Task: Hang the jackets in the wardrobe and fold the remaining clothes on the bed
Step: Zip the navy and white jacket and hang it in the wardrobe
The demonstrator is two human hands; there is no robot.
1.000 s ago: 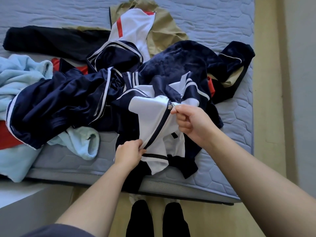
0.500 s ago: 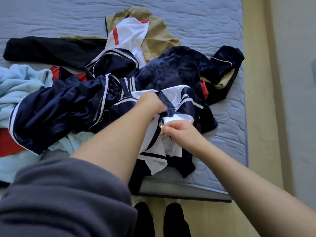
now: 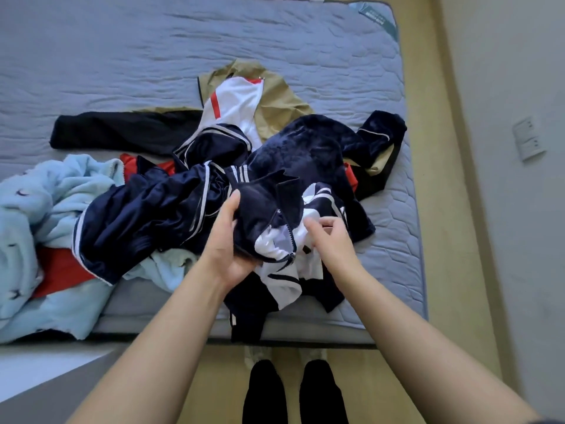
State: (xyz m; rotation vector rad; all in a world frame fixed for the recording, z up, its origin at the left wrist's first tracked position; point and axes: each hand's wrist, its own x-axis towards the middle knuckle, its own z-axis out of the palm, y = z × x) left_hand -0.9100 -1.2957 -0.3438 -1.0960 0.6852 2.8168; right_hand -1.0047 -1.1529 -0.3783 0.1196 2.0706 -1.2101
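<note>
Several garments lie heaped on the grey bed (image 3: 214,41). On top, at the near edge, a navy and white jacket (image 3: 266,215) hangs partly over the side, with white stripes and its zipper (image 3: 292,240) partly open. The fingers of the left hand (image 3: 227,240) wrap the navy collar side, left of the zipper. The curled fingers of the right hand (image 3: 331,240) pinch the white panel just right of it.

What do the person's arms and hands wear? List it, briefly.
The left hand and right hand are bare: no gloves, rings or watch show. Both forearms are uncovered; only a sliver of dark grey sleeve shows at the right arm's upper end.
</note>
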